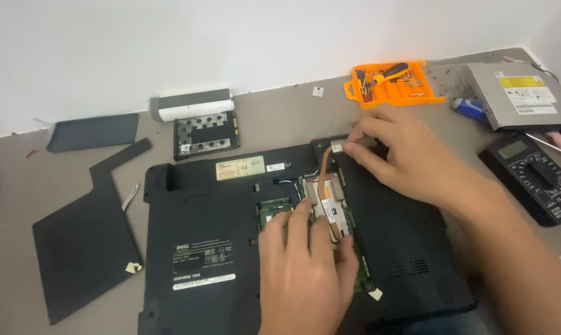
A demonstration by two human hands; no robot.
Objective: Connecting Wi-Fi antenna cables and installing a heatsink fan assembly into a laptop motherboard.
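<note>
**Laptop opened from below, heatsink under both hands**

A black laptop [231,248] lies upside down on the grey table [280,118]. Its bottom cover [82,242] is already off and lies to the left, beside the case. A hard drive [205,134] and a grey strip-shaped part [194,104] lie behind the laptop, and an optical drive [519,93] lies far right, so these parts seem to be removed already.

In the open bay, the heatsink [327,198] with its copper pipe [322,167] sits in its place in the middle of the laptop. The left hand [302,273] lies flat on it, fingers stretched and together, pressing on the metal plate; it grips nothing. The right hand [398,149] reaches to the back edge of the case, where the fingertips [350,147] pinch a small light part at the end of the pipe. What exactly they pinch, I cannot tell.

I judge the work is about in the middle: covers and drives are out, the heatsink is not yet lifted, and the board below stays inside.

An orange bit set [392,84] with a screwdriver lies behind, not in use. A multimeter [534,177] is at the right.
</note>
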